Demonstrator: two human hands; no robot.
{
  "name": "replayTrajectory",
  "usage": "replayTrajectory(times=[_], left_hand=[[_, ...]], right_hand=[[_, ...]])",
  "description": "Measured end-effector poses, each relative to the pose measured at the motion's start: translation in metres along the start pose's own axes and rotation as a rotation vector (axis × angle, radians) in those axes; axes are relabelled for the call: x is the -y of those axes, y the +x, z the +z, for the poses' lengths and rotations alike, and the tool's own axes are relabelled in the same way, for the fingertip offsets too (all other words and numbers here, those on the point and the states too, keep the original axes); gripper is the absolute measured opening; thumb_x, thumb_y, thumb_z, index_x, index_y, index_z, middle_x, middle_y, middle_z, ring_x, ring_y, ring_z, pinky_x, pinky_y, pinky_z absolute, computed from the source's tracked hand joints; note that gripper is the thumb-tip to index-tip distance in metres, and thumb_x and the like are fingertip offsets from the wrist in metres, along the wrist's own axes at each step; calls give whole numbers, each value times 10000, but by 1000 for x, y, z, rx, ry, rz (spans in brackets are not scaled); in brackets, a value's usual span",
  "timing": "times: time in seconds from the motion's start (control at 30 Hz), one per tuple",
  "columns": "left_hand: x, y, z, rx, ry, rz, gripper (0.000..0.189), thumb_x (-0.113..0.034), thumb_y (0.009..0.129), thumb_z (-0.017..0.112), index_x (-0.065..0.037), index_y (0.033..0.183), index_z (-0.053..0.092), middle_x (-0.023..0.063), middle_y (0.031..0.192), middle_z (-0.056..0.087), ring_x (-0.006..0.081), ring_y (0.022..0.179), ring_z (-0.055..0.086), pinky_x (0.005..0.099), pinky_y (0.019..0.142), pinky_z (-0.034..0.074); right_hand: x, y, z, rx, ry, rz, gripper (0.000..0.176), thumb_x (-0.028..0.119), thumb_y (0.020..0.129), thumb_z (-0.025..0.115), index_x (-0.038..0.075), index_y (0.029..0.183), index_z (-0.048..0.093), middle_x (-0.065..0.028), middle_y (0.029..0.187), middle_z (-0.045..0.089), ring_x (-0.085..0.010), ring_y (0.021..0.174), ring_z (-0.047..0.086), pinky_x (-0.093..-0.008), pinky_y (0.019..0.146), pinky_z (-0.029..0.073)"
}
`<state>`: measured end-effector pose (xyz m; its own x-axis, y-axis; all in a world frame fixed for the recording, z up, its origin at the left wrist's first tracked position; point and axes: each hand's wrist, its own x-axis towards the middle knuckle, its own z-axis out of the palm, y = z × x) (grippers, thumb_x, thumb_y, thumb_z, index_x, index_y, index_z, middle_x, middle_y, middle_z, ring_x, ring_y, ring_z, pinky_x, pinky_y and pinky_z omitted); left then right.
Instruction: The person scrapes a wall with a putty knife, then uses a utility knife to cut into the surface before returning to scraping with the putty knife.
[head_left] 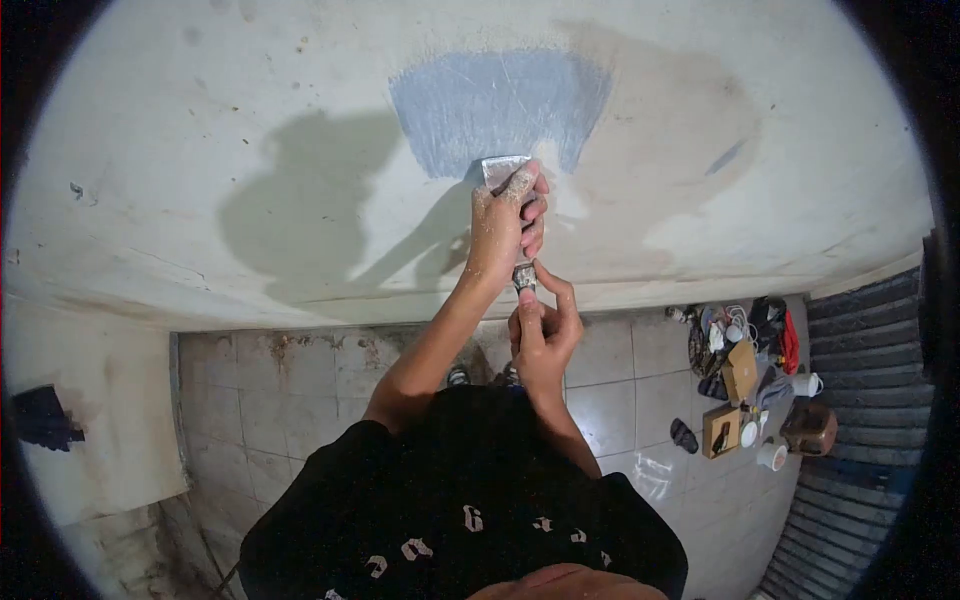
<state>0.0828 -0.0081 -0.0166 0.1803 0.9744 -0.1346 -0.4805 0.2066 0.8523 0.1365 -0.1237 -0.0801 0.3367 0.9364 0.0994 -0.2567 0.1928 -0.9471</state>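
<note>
Both my hands are on one scraper [497, 173], its flat metal blade against the wall [330, 80] at the lower edge of a blue-grey patch [500, 95]. My left hand [500, 220], speckled with pale dust, is closed around the scraper near the blade, hiding much of it. Below it, my right hand [545, 335] grips the end of the handle [525, 275] between thumb and fingers. Around the patch the wall surface is off-white, and fine scratch lines run through the blue-grey area.
Grey floor tiles [600, 400] lie below the wall. To the right stand cardboard boxes [740, 372], white tubs [770, 457], a brown stool-like object [808, 428], a dark sandal [684, 436] and cables, beside a ribbed shutter [865, 350]. Dark cloth [45, 418] hangs at the left.
</note>
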Motion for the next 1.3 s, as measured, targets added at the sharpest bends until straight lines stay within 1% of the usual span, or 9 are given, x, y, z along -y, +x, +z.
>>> replayTrajectory(times=[0.23, 0.33, 0.43, 0.53, 0.63, 0.83, 0.93, 1.1, 1.3], left_hand=[[-4, 3, 0, 14, -22, 45, 291, -294, 941, 578, -53, 781, 547, -32, 546, 394, 66, 365, 345, 246, 333, 274], [-3, 1, 2, 23, -7, 46, 289, -291, 940, 579, -56, 774, 548, -31, 546, 395, 66, 364, 346, 245, 332, 272], [4, 0, 1, -37, -10, 22, 282, -289, 933, 587, -61, 772, 552, -29, 544, 391, 65, 365, 346, 243, 330, 268], [2, 1, 1, -11, 14, 31, 305, -339, 923, 596, -67, 794, 548, -43, 546, 382, 50, 360, 329, 229, 323, 271], [7, -2, -1, -9, -5, 63, 305, -337, 922, 596, -62, 798, 550, -41, 547, 380, 53, 356, 329, 231, 320, 264], [-14, 1, 16, 44, 14, 132, 285, -303, 938, 575, -62, 789, 543, -36, 544, 377, 58, 351, 329, 232, 321, 258], [2, -1, 7, -23, 29, 61, 284, -299, 939, 575, -59, 790, 541, -36, 543, 377, 55, 355, 330, 230, 324, 264], [6, -4, 4, -22, -13, 37, 302, -302, 939, 575, -51, 775, 541, -33, 549, 391, 66, 369, 341, 237, 340, 273], [-2, -3, 7, -10, 10, 69, 299, -329, 938, 584, -67, 804, 536, -41, 557, 381, 54, 368, 334, 227, 339, 274]], right_hand=[[-1, 2, 2, -1, -44, -31, 298, 64, 948, 564, -17, 1232, 528, 28, 593, 485, -44, 501, 434, -212, 449, 318], [7, 11, 6, -5, -72, -104, 277, 101, 951, 553, 16, 1215, 538, 37, 514, 454, -40, 420, 392, -207, 389, 267], [-4, 3, -1, -9, -84, -64, 284, 95, 950, 553, 11, 1220, 531, 38, 519, 451, -38, 420, 390, -210, 386, 265], [-5, 3, -1, 9, -52, -76, 285, 89, 954, 546, 4, 1225, 524, 40, 518, 447, -36, 420, 386, -211, 388, 264], [-4, 3, -5, 10, -23, -31, 302, 50, 943, 565, -25, 1234, 529, 12, 649, 515, -46, 511, 442, -213, 452, 343], [20, 13, 1, 25, -5, -36, 286, 38, 946, 554, -23, 1224, 533, 19, 648, 509, -42, 521, 443, -206, 458, 335], [1, 6, -7, 35, -20, -12, 285, 41, 948, 553, -22, 1225, 532, 22, 644, 504, -37, 520, 435, -203, 460, 328], [2, 2, -9, 39, -58, -27, 290, 37, 953, 539, -24, 1236, 527, 24, 646, 505, -28, 523, 432, -198, 463, 321], [4, 8, -7, 55, -41, -72, 310, 28, 944, 549, -25, 1248, 523, 34, 630, 498, -28, 528, 435, -199, 465, 320]])
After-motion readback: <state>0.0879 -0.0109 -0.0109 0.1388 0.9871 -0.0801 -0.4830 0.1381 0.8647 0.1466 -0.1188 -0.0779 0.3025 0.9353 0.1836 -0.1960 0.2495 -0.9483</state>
